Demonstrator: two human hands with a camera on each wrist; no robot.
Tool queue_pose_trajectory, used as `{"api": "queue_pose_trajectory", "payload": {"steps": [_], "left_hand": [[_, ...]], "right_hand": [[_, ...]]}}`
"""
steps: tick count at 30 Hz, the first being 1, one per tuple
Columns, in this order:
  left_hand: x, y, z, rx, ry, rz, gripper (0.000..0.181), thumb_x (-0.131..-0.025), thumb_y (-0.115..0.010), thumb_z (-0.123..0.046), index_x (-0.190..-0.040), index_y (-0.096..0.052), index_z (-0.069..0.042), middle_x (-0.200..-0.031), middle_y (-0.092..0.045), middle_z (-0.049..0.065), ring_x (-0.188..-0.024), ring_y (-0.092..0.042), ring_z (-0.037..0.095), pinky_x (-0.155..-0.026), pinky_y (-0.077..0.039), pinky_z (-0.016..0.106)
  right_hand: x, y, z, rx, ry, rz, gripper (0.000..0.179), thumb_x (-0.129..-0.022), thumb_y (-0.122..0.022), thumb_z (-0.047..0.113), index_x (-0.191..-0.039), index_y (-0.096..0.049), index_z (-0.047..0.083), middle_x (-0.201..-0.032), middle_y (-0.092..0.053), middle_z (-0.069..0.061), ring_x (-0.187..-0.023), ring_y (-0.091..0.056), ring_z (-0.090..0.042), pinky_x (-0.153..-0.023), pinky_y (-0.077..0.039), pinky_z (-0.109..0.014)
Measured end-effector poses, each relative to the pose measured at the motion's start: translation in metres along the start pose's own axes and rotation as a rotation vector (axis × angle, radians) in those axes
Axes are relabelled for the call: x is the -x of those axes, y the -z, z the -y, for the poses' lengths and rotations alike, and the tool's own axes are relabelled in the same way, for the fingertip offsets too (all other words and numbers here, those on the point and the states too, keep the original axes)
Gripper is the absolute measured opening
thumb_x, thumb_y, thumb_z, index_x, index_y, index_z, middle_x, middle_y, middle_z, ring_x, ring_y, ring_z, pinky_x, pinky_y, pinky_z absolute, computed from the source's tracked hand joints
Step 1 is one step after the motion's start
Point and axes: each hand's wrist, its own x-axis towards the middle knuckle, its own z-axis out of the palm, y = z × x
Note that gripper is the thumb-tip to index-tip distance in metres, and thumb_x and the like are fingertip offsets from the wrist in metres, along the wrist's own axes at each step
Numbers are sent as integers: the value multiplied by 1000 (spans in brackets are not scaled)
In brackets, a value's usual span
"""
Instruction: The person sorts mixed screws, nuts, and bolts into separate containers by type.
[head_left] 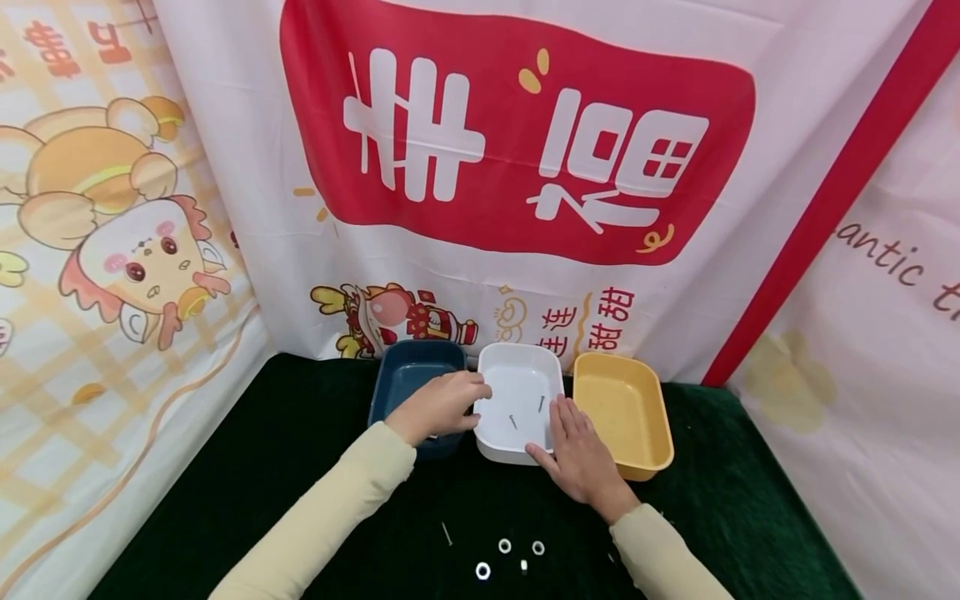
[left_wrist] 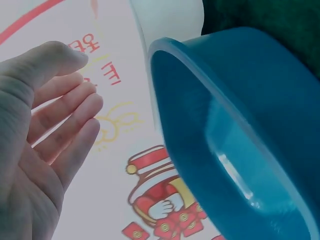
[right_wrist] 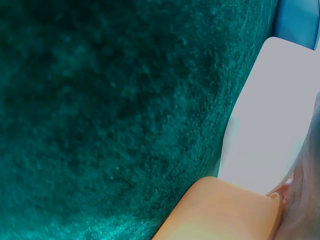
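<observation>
In the head view, a white bin [head_left: 517,367] holds two small screws [head_left: 513,422]. My left hand [head_left: 442,404] is above the border between the blue bin [head_left: 390,367] and the white one. Its fingers are loosely bent, and the left wrist view shows nothing between the thumb and fingers [left_wrist: 75,107]. My right hand [head_left: 581,454] rests at the white bin's right rim, beside the yellow bin [head_left: 652,417], with its fingers fairly straight. Most of that hand is hidden in the right wrist view, behind the bins.
Nearer me on the dark green cloth [head_left: 315,433] lie another screw [head_left: 447,534] and several small white rings, one of them a ring [head_left: 483,571] at the front. Behind the bins hangs a printed white and red curtain [head_left: 510,167].
</observation>
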Motion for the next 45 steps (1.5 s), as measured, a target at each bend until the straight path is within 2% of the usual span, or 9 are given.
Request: {"api": "queue_pose_trajectory", "payload": {"steps": [6,12,20,27,32,37,45], "left_hand": [[22,6,-4,-50,-66,-8,28,-95,-79,-23,-121,-75,-16,-119,-74,1,-105,-70,16,-88,-62,35],[42,14,-8,-124,-84,15,32,-95,-78,-25,-125,-75,-15,-121,-73,3,-107,-69,18,-90,-63,36],[63,26,-19,-99,-111,96,33,-97,-77,-27,-129,-74,-16,-124,-73,1,-110,-69,15,-96,-62,35],[69,29,-23,-46,-171,139,30,-96,-78,-26,-125,-74,-18,-122,-73,-1,-109,-70,13,-95,-62,32],[77,20,-26,13,-185,216,27,-95,-80,-27,-121,-75,-20,-117,-73,-4,-102,-67,6,-91,-60,26],[85,4,-30,81,-189,285,25,-94,-81,-25,-117,-75,-21,-111,-72,-7,-94,-64,-1,-89,-58,20],[95,-21,-36,150,-181,342,22,-92,-83,-23,-113,-74,-23,-107,-69,-11,-94,-64,-3,-85,-57,18]], "right_hand": [[2,-1,-1,-4,-5,-1,97,-103,-44,70,-168,-20,2,-178,-13,-18,-164,-18,-39,-132,-20,-58],[2,0,0,-13,4,-6,96,-104,-46,68,-168,-19,2,-178,-12,-18,-165,-17,-38,-133,-19,-57],[2,1,0,-9,3,2,96,-104,-45,69,-168,-19,2,-178,-12,-17,-165,-16,-38,-133,-19,-57],[0,1,-3,17,4,-2,100,-102,-38,75,-168,-18,3,-178,-12,-17,-165,-17,-38,-133,-19,-56],[1,0,-1,-8,4,5,98,-103,-42,72,-168,-18,3,-178,-12,-17,-165,-16,-38,-133,-19,-57],[2,-1,-1,6,7,6,100,-102,-36,76,-168,-18,3,-178,-12,-16,-165,-16,-38,-133,-19,-57],[1,0,-2,12,7,3,101,-102,-34,77,-168,-19,3,-178,-11,-16,-165,-15,-37,-133,-19,-57]]}}
